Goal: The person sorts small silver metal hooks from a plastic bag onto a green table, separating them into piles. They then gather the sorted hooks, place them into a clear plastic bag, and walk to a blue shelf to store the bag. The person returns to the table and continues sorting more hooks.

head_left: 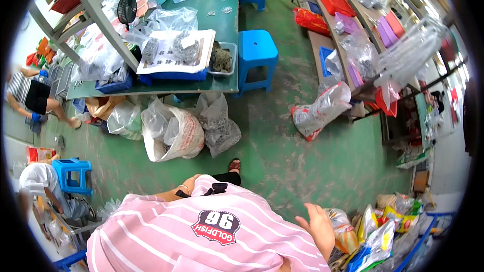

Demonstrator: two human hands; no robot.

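My left hand (190, 182) hangs low in front of my pink striped shirt (166, 226), with a band around its wrist. The shirt covers most of it, so its fingers do not show. On the other side, my right hand (319, 227) is held out from my body with thumb and fingers apart and nothing in it. Closest to it is a pile of colourful plastic sacks (373, 236). Ahead of my foot on the green floor stand a white woven sack (184, 133) and a clear bag of metal-looking parts (222, 131).
A green table (217, 20) with trays and bags fills the upper left, a blue stool (258, 45) beside it. Shelves (327, 25) line the right, with a tied bag (322, 111) at their foot. Two people, one wearing blue gloves (36, 116), are at left near another blue stool (73, 174).
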